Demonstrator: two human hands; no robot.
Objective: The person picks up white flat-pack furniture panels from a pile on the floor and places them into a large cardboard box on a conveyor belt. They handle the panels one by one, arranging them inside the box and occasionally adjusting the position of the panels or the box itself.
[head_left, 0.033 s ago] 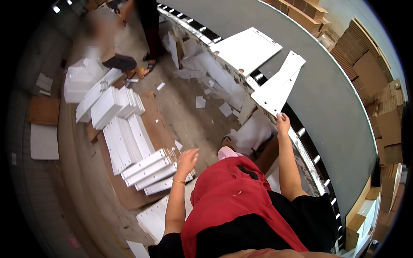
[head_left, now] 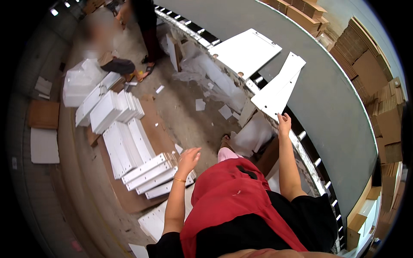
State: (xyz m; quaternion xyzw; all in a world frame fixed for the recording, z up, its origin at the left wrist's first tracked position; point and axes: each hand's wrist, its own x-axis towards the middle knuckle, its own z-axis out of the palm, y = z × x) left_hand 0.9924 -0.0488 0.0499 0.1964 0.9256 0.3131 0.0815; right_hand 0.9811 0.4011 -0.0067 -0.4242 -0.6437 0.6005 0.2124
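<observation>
My right hand (head_left: 284,125) is at the near corner of a narrow white board (head_left: 279,88) with small dark holes, which lies across the conveyor's edge. Its fingers are partly stretched and apart, not wrapped round the board; whether the fingertips touch it I cannot tell. My left hand (head_left: 188,160) hangs in the air with fingers stretched out and nothing in them. Below and beside it are stacked white boards (head_left: 148,174) with holes along their edges. Farther along the conveyor lies a wider white panel (head_left: 247,51).
The grey conveyor belt (head_left: 327,103) curves along my right, with rollers at its edge. More white boards (head_left: 122,148) lie on cardboard on the floor at left. A person (head_left: 105,38) sits at the far left. Cardboard stacks (head_left: 359,56) stand beyond the belt.
The view has shifted very slightly. Both hands stay almost where they were, and the boards have not been moved.
</observation>
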